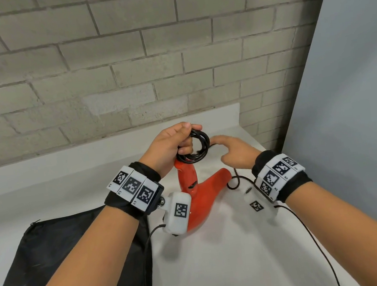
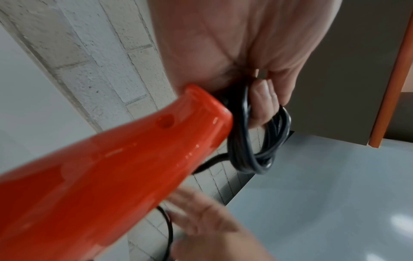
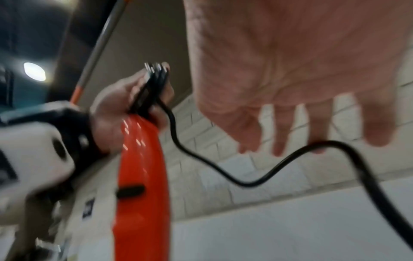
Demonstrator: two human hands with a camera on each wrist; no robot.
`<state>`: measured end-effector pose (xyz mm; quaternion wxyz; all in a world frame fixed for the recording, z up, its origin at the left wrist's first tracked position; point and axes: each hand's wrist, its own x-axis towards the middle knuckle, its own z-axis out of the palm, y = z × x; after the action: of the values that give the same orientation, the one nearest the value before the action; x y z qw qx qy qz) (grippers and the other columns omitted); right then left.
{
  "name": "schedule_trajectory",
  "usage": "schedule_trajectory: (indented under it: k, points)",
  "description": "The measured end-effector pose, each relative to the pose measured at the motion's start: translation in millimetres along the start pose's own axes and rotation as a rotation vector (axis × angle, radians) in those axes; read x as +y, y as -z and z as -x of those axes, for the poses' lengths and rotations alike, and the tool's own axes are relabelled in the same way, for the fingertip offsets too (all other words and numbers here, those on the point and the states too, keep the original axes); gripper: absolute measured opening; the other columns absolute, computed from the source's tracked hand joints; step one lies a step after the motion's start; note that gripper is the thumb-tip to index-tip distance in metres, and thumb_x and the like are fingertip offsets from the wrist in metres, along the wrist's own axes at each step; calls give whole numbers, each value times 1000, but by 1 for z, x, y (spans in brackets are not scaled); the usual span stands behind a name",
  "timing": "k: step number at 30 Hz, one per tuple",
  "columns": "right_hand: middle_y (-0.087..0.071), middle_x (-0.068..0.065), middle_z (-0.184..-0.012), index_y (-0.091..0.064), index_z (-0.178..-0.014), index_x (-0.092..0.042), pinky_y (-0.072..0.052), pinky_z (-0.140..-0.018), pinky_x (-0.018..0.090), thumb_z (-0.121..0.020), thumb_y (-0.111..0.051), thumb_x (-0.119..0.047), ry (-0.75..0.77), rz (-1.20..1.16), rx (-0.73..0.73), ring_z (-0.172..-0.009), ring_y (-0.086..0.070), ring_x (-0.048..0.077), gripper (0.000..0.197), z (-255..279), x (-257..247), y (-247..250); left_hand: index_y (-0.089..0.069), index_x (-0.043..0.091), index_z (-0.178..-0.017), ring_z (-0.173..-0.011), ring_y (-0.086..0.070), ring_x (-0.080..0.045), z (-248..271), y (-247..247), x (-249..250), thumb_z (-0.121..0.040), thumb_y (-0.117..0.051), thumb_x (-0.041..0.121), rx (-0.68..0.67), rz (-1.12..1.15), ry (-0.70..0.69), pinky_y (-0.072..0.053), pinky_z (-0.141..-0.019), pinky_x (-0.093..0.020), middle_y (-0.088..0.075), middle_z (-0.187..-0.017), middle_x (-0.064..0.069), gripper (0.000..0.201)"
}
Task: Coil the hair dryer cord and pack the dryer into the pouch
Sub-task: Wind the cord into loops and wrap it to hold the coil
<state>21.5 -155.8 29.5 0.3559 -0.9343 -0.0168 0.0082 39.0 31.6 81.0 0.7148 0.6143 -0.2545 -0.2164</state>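
A red hair dryer (image 1: 198,196) stands on the white counter with its handle end (image 2: 196,113) up. My left hand (image 1: 171,145) grips several loops of the black cord (image 1: 194,147) at the top of that handle; the coil (image 2: 252,141) hangs from my curled fingers. My right hand (image 1: 234,151) is just right of the coil, fingers straight and spread. A loose run of cord (image 3: 245,181) sags from the coil and passes under my right fingertips (image 3: 317,146). The black pouch (image 1: 53,258) lies flat at the left, partly under my left forearm.
The white counter (image 1: 223,259) ends at a brick wall (image 1: 123,67) behind and a grey panel (image 1: 357,94) on the right. More loose cord (image 1: 234,183) lies on the counter beside the dryer's nozzle. Thin black wires run from both wrist cameras.
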Motion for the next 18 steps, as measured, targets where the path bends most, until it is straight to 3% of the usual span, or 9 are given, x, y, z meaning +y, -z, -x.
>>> schedule_trajectory:
  k: [2,6,8,10,12,14,16,18]
  points:
    - [-48,1,-139,-47,-132,-16,-25,-106,21,-78,-47,12,145,-189,-106,-129,-38,9,61,8,-18,1,-57,11,-92,-39,-27,1,-2,2,0,-97,-30,17,12,-1,-7,-31,-47,-9,-31,-42,17,28]
    - [-54,8,-132,-50,-127,-7,-32,-109,25,-89,-51,-7,294,-333,-165,-126,-47,14,39,12,-29,-6,-57,11,-94,-38,-28,1,-3,3,1,-97,-31,18,22,8,2,-36,-48,-9,-31,-42,16,27]
    - [-60,9,-123,-53,-122,-5,-39,-102,22,-91,-50,-6,270,-344,-120,-116,-53,14,31,13,-30,-11,-58,12,-94,-38,-28,0,-2,0,2,-96,-32,20,5,4,21,-35,-48,-10,-31,-43,16,27]
    - [-65,16,-113,-56,-115,-6,-45,-96,26,-93,-49,-7,253,-363,-87,-104,-61,19,24,12,-30,-14,-60,12,-91,-38,-28,0,-1,-3,3,-96,-34,21,1,6,44,-34,-46,-10,-30,-42,15,28]
    - [-67,19,-88,-58,-103,-12,-49,-87,33,-94,-44,-7,250,-371,-49,-83,-65,24,18,11,-27,-15,-61,10,-88,-37,-26,0,-1,-4,5,-95,-36,22,19,3,50,-25,-45,-12,-29,-40,15,28]
    - [-55,7,-63,-54,-87,-20,-49,-71,33,-94,-40,-4,219,-350,42,-60,-58,18,22,10,-24,-10,-61,8,-85,-36,-25,0,-1,-4,5,-94,-38,15,33,-32,36,-20,-45,-14,-31,-38,16,25]
    - [-42,1,-58,-51,-79,-24,-45,-59,29,-94,-40,-5,181,-351,153,-51,-47,15,26,6,-24,0,-60,7,-84,-35,-26,0,-1,-4,5,-92,-39,5,25,-72,23,-20,-42,-11,-35,-38,15,23]
    - [-38,-1,-58,-53,-81,-18,-47,-58,36,-93,-42,-6,178,-303,243,-52,-41,16,21,1,-29,11,-61,9,-84,-36,-27,0,-1,-6,4,-90,-41,0,3,-115,14,-23,-40,-9,-40,-41,15,23]
